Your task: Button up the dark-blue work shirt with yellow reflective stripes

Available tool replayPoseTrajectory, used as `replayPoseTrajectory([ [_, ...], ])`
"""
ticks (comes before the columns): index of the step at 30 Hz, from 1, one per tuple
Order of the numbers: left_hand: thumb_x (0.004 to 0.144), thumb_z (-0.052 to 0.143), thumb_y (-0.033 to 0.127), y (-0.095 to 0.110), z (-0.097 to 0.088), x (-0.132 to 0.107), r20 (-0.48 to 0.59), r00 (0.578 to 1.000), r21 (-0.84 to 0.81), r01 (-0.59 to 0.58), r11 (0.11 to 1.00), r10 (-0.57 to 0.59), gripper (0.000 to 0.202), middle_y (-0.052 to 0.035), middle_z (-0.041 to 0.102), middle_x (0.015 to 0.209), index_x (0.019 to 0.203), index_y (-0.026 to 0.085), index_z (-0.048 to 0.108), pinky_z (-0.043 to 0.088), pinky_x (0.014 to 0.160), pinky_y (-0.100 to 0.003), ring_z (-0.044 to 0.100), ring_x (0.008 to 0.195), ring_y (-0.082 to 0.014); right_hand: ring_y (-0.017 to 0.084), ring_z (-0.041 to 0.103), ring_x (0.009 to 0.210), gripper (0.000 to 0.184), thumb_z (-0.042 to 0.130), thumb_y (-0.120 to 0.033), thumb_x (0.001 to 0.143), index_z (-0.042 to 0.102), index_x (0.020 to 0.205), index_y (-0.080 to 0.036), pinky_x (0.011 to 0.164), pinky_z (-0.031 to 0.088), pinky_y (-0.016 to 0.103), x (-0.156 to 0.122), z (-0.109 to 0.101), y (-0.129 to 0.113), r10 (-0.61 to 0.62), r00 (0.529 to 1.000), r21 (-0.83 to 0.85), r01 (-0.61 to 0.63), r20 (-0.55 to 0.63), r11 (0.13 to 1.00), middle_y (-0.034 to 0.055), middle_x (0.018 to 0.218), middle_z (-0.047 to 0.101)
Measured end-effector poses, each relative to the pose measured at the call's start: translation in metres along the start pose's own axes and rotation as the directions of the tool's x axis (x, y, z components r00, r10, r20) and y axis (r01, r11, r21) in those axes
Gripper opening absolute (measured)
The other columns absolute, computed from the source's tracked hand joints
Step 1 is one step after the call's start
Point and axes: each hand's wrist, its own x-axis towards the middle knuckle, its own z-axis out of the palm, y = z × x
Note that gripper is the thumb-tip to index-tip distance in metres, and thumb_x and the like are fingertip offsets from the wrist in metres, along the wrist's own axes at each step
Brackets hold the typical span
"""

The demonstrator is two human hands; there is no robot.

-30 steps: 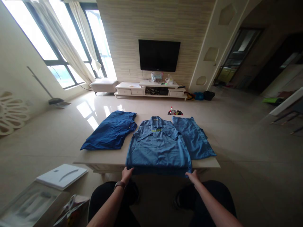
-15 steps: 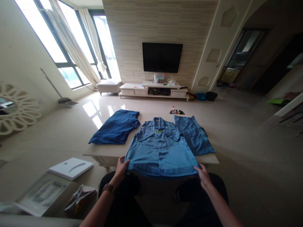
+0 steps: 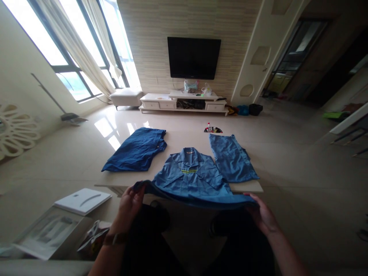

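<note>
A blue work jacket (image 3: 188, 182) with a collar and a yellow-green stripe lies front up, its collar end on the table. Its hem is lifted off the near table edge and sags between my two hands. My left hand (image 3: 132, 199) is closed on the hem's left corner. At the opposite corner, my right hand (image 3: 263, 214) grips the hem too. Left of the jacket lies a folded darker blue garment (image 3: 136, 149), and a folded blue garment (image 3: 234, 159) lies to its right, close against the sleeve.
The pale table (image 3: 247, 186) stands before my knees. On the floor at left are a white box (image 3: 82, 201), a clear-topped box (image 3: 50, 232) and a wrapped packet (image 3: 93, 239). Beyond the table are a bin (image 3: 213, 130), a TV cabinet (image 3: 159, 104) and a stool (image 3: 126, 99).
Both hands have raised the jacket's hem and moved outward and toward me. The jacket has slid nearer, and its lower front is now folded up in a curve.
</note>
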Motion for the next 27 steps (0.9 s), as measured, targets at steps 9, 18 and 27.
replayPoseTrajectory([
  [9,0.092,0.036,0.006,0.003,0.111,0.080,0.026,0.980,-0.379,0.194,0.905,-0.199,0.034,-0.0143,0.073,0.087,0.111,0.004,0.063,0.065,0.075,-0.024,0.075,0.082,-0.0172,0.021,0.077,0.076,0.021,0.044,-0.011,0.097,0.059,0.082,-0.015,0.056,0.059,0.021,0.097,0.087,-0.044,0.097,0.995,0.192,-0.099,0.017,0.976,0.0117,0.081,0.075],
  [18,0.097,0.038,0.010,-0.027,0.179,0.204,-0.012,0.984,-0.229,0.171,0.958,-0.178,0.043,-0.0143,0.069,0.107,0.137,0.009,0.051,0.062,0.082,-0.026,0.074,0.091,-0.0164,0.018,0.075,0.081,0.021,0.039,-0.013,0.097,0.059,0.096,-0.012,0.064,0.061,0.022,0.245,0.169,-0.047,0.062,0.998,0.032,-0.061,-0.007,0.998,0.0146,0.090,0.072],
  [27,0.082,0.066,0.022,-0.102,0.155,0.211,0.216,0.976,0.832,-0.196,0.519,0.022,0.049,-0.0204,0.050,0.153,0.130,0.015,0.064,0.034,0.123,-0.049,0.041,0.149,-0.0353,0.026,0.058,0.129,0.045,0.071,-0.019,0.070,0.067,0.115,-0.022,0.118,0.042,0.044,0.276,0.164,0.049,-0.290,0.949,-0.528,0.311,0.125,0.791,0.0082,0.135,0.064],
])
